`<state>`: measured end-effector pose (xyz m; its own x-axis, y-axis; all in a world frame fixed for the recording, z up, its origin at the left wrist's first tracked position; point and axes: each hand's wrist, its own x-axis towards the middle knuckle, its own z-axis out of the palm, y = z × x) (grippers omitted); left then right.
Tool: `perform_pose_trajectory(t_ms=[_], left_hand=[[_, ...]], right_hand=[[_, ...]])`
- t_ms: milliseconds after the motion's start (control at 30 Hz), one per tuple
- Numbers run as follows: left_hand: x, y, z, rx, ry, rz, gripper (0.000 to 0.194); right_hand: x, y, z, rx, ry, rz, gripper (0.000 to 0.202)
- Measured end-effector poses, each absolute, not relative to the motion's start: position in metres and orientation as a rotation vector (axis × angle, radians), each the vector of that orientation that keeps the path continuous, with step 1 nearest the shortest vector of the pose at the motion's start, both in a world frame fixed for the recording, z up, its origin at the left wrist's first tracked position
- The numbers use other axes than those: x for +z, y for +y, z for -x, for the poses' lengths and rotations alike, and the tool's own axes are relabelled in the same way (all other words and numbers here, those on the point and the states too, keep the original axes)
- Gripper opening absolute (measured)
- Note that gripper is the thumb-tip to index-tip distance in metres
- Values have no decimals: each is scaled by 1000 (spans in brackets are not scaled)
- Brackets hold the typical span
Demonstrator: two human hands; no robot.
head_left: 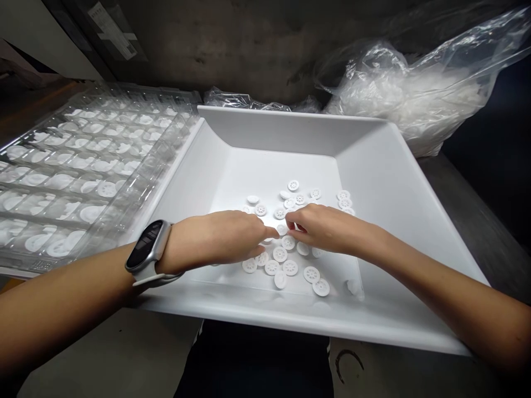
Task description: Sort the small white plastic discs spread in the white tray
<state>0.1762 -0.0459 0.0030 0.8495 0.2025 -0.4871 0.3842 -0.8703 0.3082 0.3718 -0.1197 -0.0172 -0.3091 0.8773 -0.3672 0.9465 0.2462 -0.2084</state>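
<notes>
Small white plastic wheel-like discs (pixel 290 268) with slotted faces lie scattered on the floor of a white tray (pixel 253 318). My left hand (pixel 226 236), a grey smartwatch (pixel 147 246) on its wrist, reaches over them from the left. Its forefinger points out, the thumb is apart below, and no disc shows in its grasp. From the right, my right hand (pixel 321 226) comes down with bent fingers, a gap showing between forefinger and thumb. One disc (pixel 282 229) lies between the two hands, close to the fingertips; whether they touch it is unclear.
To the left stands a clear plastic compartment tray (pixel 136 190) with white parts in its pockets. A clear bag (pixel 415 105) of white pieces sits behind the tray's right corner. Crumpled clear film (pixel 232 99) lies along the back edge. A dark wall (pixel 232 44) rises behind.
</notes>
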Motion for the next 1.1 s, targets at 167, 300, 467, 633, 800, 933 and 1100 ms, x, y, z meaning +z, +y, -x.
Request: perform_pose_trajectory(t_ms=[167,300,467,633,800,933,1100], left_hand=[[1,-44,-175,-624,448,-2636,41],[2,-43,-176,-633,450,-2635,42],[3,-42,-177,-639,459,-2634,42],[3,-42,-176,-646,464,-2633,43],[4,-44,-176,-640,464,-2634,44],[5,-44,-176,-635,461,-2625,43],[4,-44,-176,-621,457,-2622,43]], right_hand=[[-16,-120,-377,-519,2282,-1766,14],[-17,-120,-384,-540,2253,-1761,12],[-19,-120,-386,-583,2216,-1758,14],[-18,-119,-385,-608,2188,-1762,16],[-18,-118,-384,-631,2155,-1760,18],[-20,-117,-384,-641,2146,-1764,19],[-19,-116,-385,-660,2146,-1767,19]])
